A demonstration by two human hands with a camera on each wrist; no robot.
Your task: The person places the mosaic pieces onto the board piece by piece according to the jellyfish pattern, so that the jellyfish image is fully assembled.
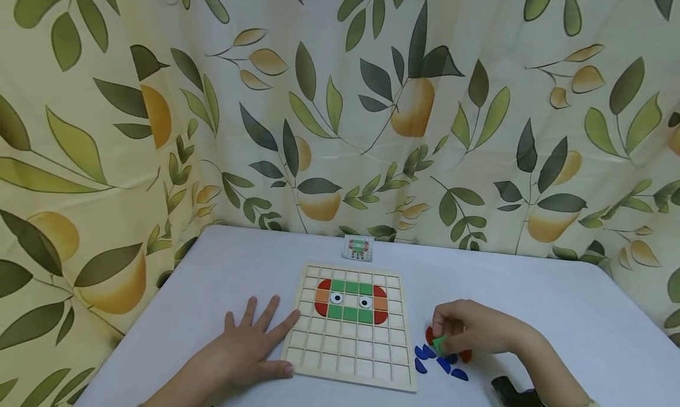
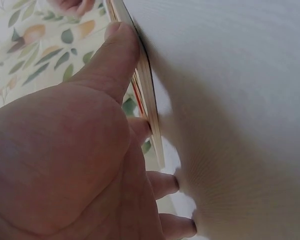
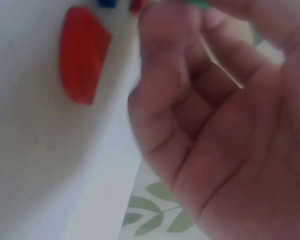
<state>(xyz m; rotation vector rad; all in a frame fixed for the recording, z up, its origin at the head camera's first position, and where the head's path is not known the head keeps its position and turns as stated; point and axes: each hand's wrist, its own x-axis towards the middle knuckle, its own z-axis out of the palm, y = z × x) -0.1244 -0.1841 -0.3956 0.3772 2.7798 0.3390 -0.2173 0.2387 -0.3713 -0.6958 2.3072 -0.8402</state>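
Note:
A wooden grid board (image 1: 350, 351) lies on the white table with a pattern of green, red and orange pieces and two eye pieces (image 1: 336, 298) in its upper rows. My left hand (image 1: 241, 351) rests spread at the board's left edge, thumb and index finger touching it; the left wrist view shows the thumb (image 2: 117, 47) against the board's side. Right of the board, my right hand (image 1: 473, 327) pinches a green square piece (image 1: 439, 345) between thumb and fingers. Below it lie several blue pieces (image 1: 443, 365) and a few red ones (image 3: 82, 57), partly hidden by the hand.
A small picture card (image 1: 358, 248) with a figure in similar colours stands behind the board at the table's back edge. A black object (image 1: 512, 392) lies near my right forearm. A leaf-and-fruit patterned curtain (image 1: 340, 159) hangs behind the table.

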